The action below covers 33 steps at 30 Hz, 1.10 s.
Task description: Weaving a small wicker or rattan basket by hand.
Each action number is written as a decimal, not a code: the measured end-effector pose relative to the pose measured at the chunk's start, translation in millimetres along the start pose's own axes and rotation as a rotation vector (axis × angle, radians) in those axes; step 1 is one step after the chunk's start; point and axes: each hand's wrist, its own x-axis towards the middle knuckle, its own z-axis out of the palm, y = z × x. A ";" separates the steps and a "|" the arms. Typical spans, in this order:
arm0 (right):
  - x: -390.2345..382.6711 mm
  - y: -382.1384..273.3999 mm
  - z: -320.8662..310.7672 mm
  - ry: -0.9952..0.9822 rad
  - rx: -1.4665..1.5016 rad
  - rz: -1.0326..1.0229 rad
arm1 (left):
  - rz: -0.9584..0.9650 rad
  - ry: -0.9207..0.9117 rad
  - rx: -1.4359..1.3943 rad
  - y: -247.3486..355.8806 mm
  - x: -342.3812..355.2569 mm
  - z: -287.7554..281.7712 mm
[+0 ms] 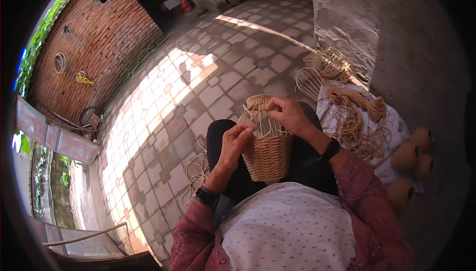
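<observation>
A woven straw basket (265, 158) rests between my knees, its lower part closely woven, its upper part open pale strands around a braided neck (258, 101). My left hand (235, 143) is at the basket's left side, thumb and fingers pinched on a pale strand just above the weave. My right hand (287, 116) is higher on the right, thumb and forefinger closed on a strand just below the neck. The exact strand ends under my fingertips are too small to make out.
A white cloth (337, 147) on my right bears coils of cord (354, 105), beside a wire-like frame (332, 63) and several clay pots (406, 154). Loose strands (196, 179) lie at my left. A brick wall (84, 48) and concrete pillar (342, 18) edge the paved courtyard (163, 122).
</observation>
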 end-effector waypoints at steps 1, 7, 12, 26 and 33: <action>-0.7 -2.9 6.4 -0.010 0.001 -0.001 | 0.013 -0.049 -0.047 -0.6 -0.3 -3.9; -9.5 -3.5 33.6 0.189 -0.553 -0.187 | 0.073 -0.102 -0.033 -5.4 -2.6 -13.2; -34.0 -6.4 21.3 0.227 -0.078 0.014 | 0.066 -0.112 -0.030 -19.0 -4.4 -14.2; -222.4 220.3 -259.9 0.485 -0.910 1.050 | 0.263 0.026 0.314 -17.0 -22.3 -12.0; -204.9 182.3 -231.1 0.413 -0.133 0.760 | 0.619 0.190 0.655 25.7 -14.0 15.5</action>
